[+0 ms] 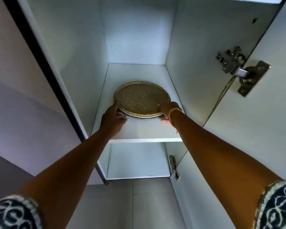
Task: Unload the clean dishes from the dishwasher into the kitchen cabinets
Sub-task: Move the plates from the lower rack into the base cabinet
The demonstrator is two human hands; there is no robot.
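Note:
A round speckled brown plate (141,98) lies on the upper shelf (139,129) of an open white wall cabinet, resting on top of another plate whose dark rim (139,117) shows beneath its front edge. My left hand (113,115) grips the plate's left front rim, thumb on top. My right hand (168,111) grips the right front rim, thumb over the edge and fingers underneath. Both arms reach up into the cabinet.
The cabinet door (254,113) stands open to the right with a metal hinge (241,70) and a lower hinge (173,166). A lower shelf compartment (137,161) sits below. A dark-edged neighbouring cabinet panel (40,63) is at the left.

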